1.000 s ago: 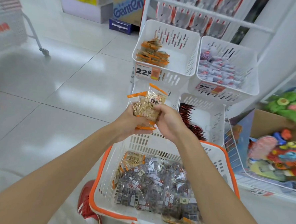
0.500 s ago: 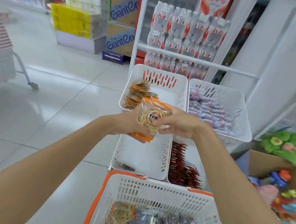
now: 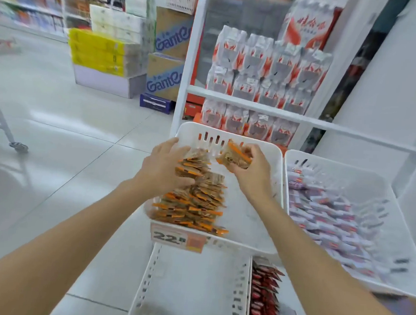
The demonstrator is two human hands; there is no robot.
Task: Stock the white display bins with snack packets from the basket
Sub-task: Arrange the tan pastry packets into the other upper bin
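Note:
My right hand [image 3: 251,171] grips an orange-edged clear snack packet [image 3: 235,156] above the back of the upper left white display bin [image 3: 254,221]. A row of like orange-edged packets [image 3: 194,202] stands along that bin's left side. My left hand [image 3: 163,169] rests on the back end of that row with its fingers spread. A price tag reading 22.8 [image 3: 176,239] hangs on the bin's front. The basket is out of view.
To the right, a second white bin [image 3: 391,246] holds purple-and-white packets. Below are a nearly bare lower white bin [image 3: 194,290] and one with red packets [image 3: 266,299]. A white rack with red-and-white bags [image 3: 262,87] stands behind. Stacked cartons [image 3: 105,61] sit on the floor at left.
Both hands moved forward and up from the basket to the upper left bin. The packet, held by both hands before, is now in my right hand alone, and my left rests on the row.

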